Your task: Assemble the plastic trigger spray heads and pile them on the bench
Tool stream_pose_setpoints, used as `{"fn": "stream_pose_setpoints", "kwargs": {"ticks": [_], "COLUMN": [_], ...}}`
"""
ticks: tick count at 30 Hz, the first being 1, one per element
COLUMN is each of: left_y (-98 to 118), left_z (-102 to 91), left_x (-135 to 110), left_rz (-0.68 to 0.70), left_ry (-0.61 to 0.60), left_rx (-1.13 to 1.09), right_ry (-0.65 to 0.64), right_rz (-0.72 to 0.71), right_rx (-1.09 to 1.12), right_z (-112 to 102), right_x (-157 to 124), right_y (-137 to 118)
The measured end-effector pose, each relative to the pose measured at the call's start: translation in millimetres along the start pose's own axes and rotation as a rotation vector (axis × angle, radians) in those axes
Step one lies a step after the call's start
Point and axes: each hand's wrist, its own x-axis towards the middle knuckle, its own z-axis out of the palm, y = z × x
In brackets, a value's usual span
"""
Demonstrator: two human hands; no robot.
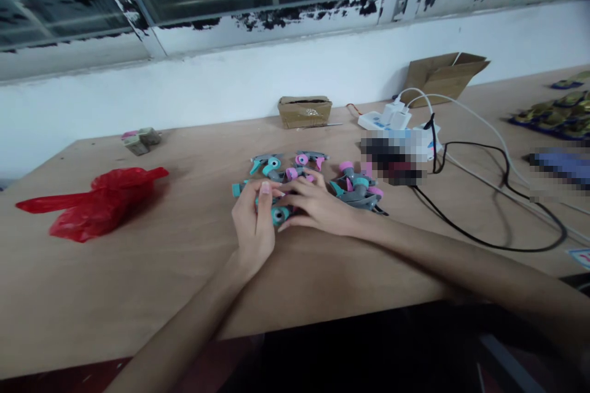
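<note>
Both my hands meet at the middle of a wooden table (152, 270). My left hand (254, 227) is closed round a small grey part with a teal cap (279, 215). My right hand (318, 206) lies beside it with fingers curled onto the same part. Around the hands lie several small grey plastic parts with teal and pink caps: a row behind the fingers (288, 166) and a heap to the right (358, 189).
A crumpled red plastic bag (99, 199) lies at the left. At the back stand a small cardboard box (305, 112), an open carton (442, 77) and a white power strip (391, 120) with chargers. Black and white cables (498, 196) loop across the right side.
</note>
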Motion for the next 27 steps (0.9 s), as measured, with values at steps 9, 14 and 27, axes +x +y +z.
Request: {"fn": "stream_pose_setpoints", "kwargs": {"ticks": [9,14,27], "left_y": [14,17,13], "left_z": [6.9,11.1,14.9], "left_x": [-14,-16,-14], "left_rz": [0.144,-0.162,-0.848], "left_ry": [-0.361,-0.362,-0.638], "left_rx": [0.005,-0.238,-0.966], "right_ry": [0.075,0.177,0.141], "right_rz": [0.418,0.396,0.173], "right_rx": [0.763,0.74,0.501], "right_z": [-41,-34,-38], "right_x": [-34,-43,-53], "right_y": [3,4,3]}}
